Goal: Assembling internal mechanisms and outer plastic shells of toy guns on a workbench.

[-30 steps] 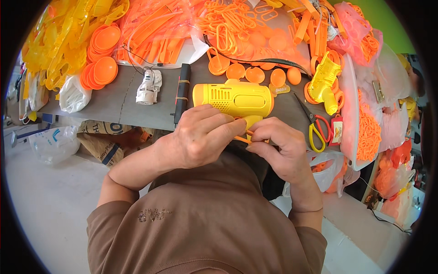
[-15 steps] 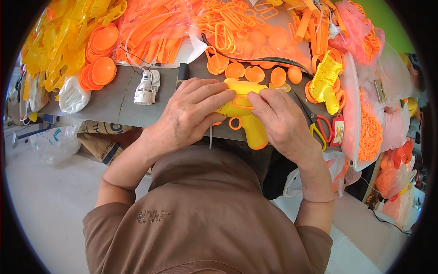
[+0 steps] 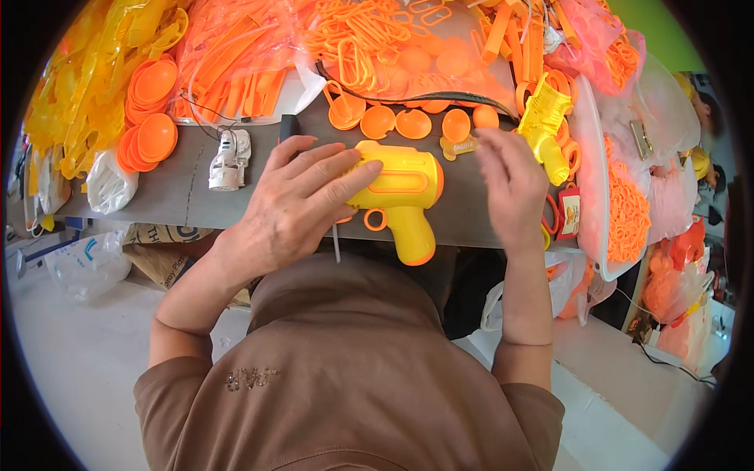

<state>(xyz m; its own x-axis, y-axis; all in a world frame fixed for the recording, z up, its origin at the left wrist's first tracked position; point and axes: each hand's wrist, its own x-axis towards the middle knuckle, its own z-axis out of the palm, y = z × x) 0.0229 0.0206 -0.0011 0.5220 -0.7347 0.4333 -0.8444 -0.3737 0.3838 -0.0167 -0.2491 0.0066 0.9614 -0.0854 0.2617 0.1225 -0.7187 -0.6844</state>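
Observation:
A yellow toy gun (image 3: 402, 195) with orange trim and an orange trigger ring lies flat on the grey table (image 3: 181, 200), its grip pointing toward me. My left hand (image 3: 302, 200) rests on its rear end, fingers spread over the body, holding it down. My right hand (image 3: 510, 184) hovers to the right of the toy with fingers loosely apart and nothing in it, close to a small orange tab piece (image 3: 459, 146). Orange half-domes (image 3: 397, 123) lie in a row just beyond the toy.
Bags of orange plastic parts (image 3: 377, 47) fill the table's far side, with yellow parts (image 3: 75, 102) at left. Stacked orange discs (image 3: 149, 118), a white part (image 3: 229, 159), another yellow toy gun (image 3: 546, 125), a tray of orange rings (image 3: 628, 208) at right, scissors handles (image 3: 550, 224).
The toy was held up in both hands, then laid flat on the table. My right hand has let go and moved right; my left hand stays on the toy.

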